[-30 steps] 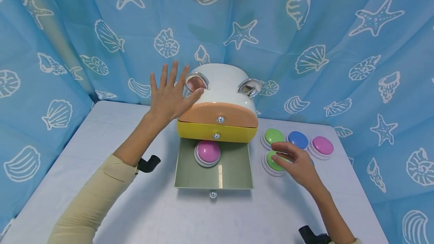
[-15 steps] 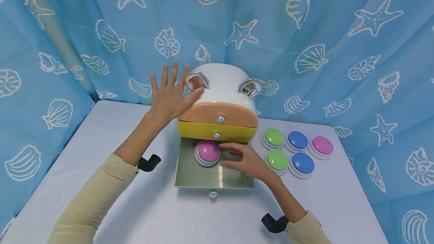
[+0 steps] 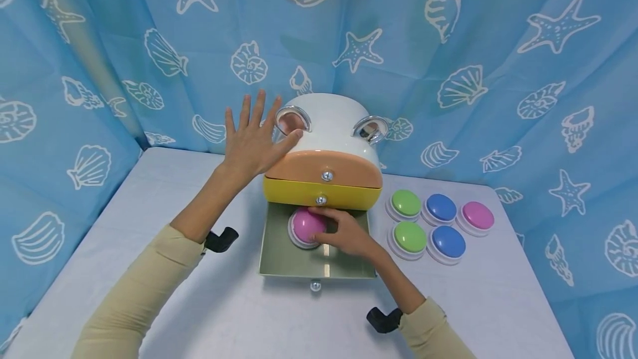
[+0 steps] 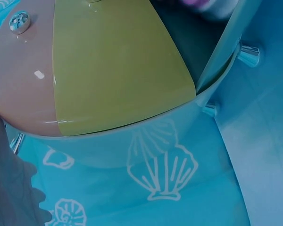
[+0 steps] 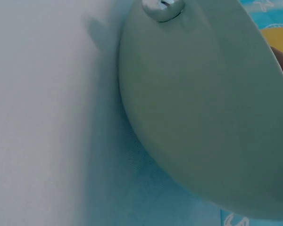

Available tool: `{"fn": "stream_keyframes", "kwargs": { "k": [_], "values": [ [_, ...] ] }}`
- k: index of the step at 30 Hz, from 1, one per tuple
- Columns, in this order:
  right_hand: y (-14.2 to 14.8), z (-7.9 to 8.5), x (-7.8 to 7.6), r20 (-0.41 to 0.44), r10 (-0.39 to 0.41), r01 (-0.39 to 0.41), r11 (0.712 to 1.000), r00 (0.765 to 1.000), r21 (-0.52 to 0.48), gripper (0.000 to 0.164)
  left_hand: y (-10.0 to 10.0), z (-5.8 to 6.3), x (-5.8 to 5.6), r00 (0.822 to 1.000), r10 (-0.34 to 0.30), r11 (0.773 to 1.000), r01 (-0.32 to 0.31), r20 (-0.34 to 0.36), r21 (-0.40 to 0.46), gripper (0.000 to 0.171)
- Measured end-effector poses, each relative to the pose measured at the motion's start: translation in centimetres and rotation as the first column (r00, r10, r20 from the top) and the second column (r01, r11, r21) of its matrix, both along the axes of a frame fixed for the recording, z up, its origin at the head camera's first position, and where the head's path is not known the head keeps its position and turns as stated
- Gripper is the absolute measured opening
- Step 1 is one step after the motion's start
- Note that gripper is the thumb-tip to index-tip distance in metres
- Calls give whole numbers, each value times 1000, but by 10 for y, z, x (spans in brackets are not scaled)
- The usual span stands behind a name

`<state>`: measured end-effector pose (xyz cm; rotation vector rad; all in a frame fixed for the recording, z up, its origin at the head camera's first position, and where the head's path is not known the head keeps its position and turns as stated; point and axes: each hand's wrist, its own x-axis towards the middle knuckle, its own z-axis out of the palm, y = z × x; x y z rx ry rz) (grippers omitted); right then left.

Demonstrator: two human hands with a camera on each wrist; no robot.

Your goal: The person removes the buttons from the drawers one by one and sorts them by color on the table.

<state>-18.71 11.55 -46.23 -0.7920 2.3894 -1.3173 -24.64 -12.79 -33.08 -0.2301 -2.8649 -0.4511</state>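
My left hand (image 3: pixel 249 145) is spread flat against the upper left of a small white drawer cabinet (image 3: pixel 329 121), its thumb by one chrome-rimmed ear. In the cabinet's pulled-out green drawer (image 3: pixel 286 262) sits a pink push button (image 3: pixel 304 227) on a white base. My right hand (image 3: pixel 346 231) reaches over the drawer from the right, with thumb and fingers curved round the button's right side. The orange drawer (image 3: pixel 304 166) and yellow drawer (image 3: pixel 291 191) above are closed. In the right wrist view, the green drawer front (image 5: pixel 198 103) hides most of the hand.
Right of the cabinet on the white table (image 3: pixel 209 314) stand two green buttons (image 3: pixel 406 202), two blue buttons (image 3: pixel 448 241) and another pink button (image 3: pixel 478 216). A blue seashell curtain (image 3: pixel 399 26) hangs close behind. The green drawer's knob (image 3: pixel 315 286) juts toward the front.
My right hand has moved left from over the table buttons into the green drawer, and its fingers have come round the pink button. The left hand keeps its place on the cabinet.
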Motion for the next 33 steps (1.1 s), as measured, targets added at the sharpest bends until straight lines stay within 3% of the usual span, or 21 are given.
{"fn": "stream_keyframes", "kwargs": {
  "k": [9, 16, 22, 33],
  "values": [
    [-2, -5, 6, 5, 31, -32, 992, 999, 120, 63, 1, 0, 0, 1000, 4, 1000, -4, 12, 13, 87],
    [-5, -10, 13, 49, 102, -108, 980, 994, 166, 76, 1, 1, -1, 1000, 5, 1000, -5, 6, 12, 87],
    [-6, -10, 16, 14, 136, -136, 969, 991, 206, 80, 2, 1, -1, 1000, 3, 1000, -3, 1, 16, 86],
    [6, 2, 15, 65, 83, -89, 990, 994, 106, 77, 2, 0, -1, 1000, 6, 1000, -6, 1, 13, 87]
  ]
}}
